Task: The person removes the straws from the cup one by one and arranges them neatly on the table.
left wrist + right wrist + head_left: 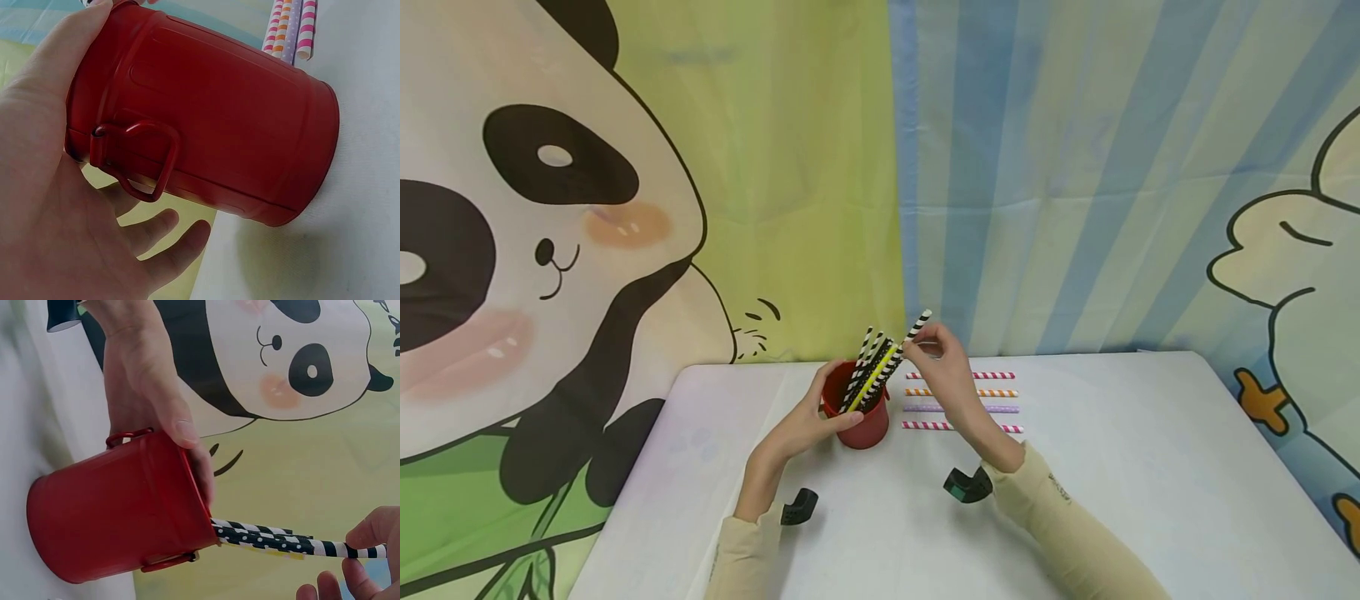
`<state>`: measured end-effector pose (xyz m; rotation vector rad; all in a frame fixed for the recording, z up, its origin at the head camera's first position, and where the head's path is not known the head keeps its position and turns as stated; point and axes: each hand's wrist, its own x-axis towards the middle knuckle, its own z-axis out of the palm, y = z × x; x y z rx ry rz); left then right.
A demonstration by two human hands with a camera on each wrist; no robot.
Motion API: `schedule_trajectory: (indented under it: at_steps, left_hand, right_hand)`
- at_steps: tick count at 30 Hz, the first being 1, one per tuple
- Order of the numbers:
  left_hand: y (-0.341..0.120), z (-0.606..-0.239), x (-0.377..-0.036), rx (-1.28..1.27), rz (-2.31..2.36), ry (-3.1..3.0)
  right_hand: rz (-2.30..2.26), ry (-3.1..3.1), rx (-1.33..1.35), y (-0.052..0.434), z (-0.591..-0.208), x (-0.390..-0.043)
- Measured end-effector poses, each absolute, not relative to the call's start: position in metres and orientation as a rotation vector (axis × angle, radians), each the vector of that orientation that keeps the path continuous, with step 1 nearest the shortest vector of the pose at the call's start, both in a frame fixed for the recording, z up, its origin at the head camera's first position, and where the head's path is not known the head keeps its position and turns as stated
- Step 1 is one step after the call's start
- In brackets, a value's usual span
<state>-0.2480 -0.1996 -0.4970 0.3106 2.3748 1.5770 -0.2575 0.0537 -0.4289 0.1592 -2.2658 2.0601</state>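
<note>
A red metal cup (859, 417) stands on the white table (1135, 467) with several black-and-white straws and a yellow one (872, 377) leaning out of it. My left hand (811, 418) grips the cup's rim and side; the cup (206, 125) fills the left wrist view, its wire handle (140, 159) facing my palm. My right hand (942, 358) pinches a black-and-white striped straw (916, 327) whose lower end is in the cup. In the right wrist view my fingertips (365, 540) hold that straw (325, 548) beside the cup (119, 506).
Several striped and dotted straws lie in parallel right of the cup: pink-white (996, 376), orange-white (1000, 392), purple (1003, 409) and another pink-white (925, 425). A cartoon panda curtain (550, 217) hangs behind the table. Wrist camera mounts (966, 486) sit by my sleeves.
</note>
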Motion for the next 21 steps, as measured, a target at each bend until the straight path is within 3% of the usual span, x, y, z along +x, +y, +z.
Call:
schedule_trajectory:
  at_steps: [11,21]
  left_hand:
    - [-0.192,-0.468,-0.235,0.310,1.594,2.334]
    - [-0.193,-0.470,-0.235,0.320,1.606,2.333]
  right_hand:
    - [2.083,-2.225,0.145,0.064,-0.418,-0.258]
    - [2.117,-2.173,0.140,0.071,-0.411,-0.258]
